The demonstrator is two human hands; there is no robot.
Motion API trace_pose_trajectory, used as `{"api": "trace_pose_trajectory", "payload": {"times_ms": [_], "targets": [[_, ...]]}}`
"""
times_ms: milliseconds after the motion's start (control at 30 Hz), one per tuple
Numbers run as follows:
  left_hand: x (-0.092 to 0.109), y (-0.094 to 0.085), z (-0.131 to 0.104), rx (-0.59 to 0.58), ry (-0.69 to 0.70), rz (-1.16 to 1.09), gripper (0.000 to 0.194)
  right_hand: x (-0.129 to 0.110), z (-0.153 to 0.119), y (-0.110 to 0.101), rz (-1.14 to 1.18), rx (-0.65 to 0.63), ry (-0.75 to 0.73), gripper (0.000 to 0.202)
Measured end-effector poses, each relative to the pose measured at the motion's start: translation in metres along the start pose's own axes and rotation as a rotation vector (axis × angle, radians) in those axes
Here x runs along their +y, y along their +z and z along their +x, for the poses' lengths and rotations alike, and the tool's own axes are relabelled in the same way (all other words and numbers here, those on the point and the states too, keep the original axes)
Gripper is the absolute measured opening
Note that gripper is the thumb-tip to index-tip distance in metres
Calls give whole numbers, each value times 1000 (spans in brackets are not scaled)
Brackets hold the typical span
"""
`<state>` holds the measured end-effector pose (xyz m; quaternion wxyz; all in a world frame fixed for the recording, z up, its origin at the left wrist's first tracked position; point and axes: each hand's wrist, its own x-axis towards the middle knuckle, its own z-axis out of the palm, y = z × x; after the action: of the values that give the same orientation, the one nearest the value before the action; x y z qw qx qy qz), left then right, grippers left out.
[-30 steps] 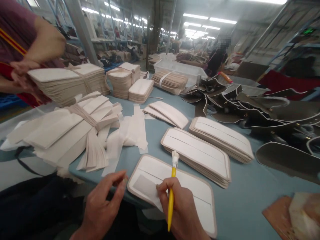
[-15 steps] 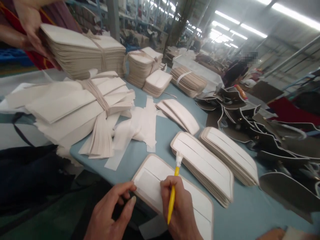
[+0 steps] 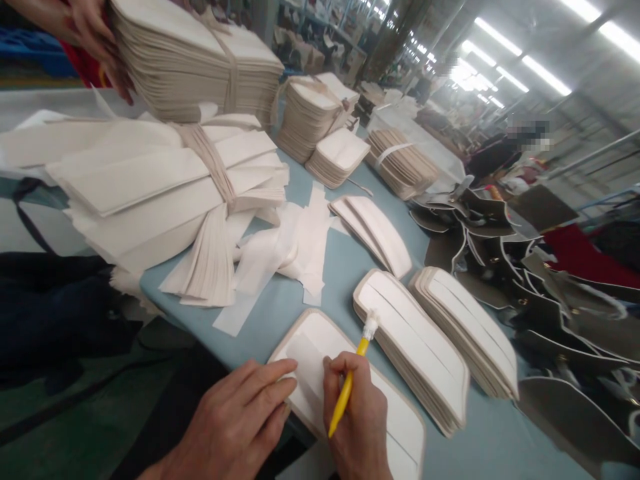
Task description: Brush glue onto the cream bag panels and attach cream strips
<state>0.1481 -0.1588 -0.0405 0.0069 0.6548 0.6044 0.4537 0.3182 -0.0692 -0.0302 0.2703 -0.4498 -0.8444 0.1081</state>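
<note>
At the bottom of the frame my left hand (image 3: 240,427) lies flat with its fingertips (image 3: 285,383) on the near edge of a white, beige-rimmed panel (image 3: 395,420) on the blue table (image 3: 325,280), while my right hand (image 3: 357,417) presses on the same panel, fist closed around a yellow brush (image 3: 350,383) whose white bristles point up and away. Just right of the panel sit two stacks of like panels (image 3: 425,340), with dark leather pieces (image 3: 550,300) beyond them at the right. In the upper left another person's hand (image 3: 93,30) grips a tied bundle (image 3: 200,60) above a looser tied bundle of white strips (image 3: 150,187).
</note>
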Motion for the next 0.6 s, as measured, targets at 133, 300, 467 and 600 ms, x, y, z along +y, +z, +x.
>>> {"api": "trace_pose_trajectory", "payload": {"times_ms": [133,300,467,600], "targets": [[-4,3,1,-37,22,32,26,-4,5,2,-118,11,-36,18],[-5,3,3,-23,12,64,28,-5,7,5,-196,-9,-28,25],[-5,6,1,-26,-13,80,29,-6,8,6,-224,-5,13,27],[-5,9,-2,-36,-27,69,27,-4,10,3,-206,-33,-9,26]]}}
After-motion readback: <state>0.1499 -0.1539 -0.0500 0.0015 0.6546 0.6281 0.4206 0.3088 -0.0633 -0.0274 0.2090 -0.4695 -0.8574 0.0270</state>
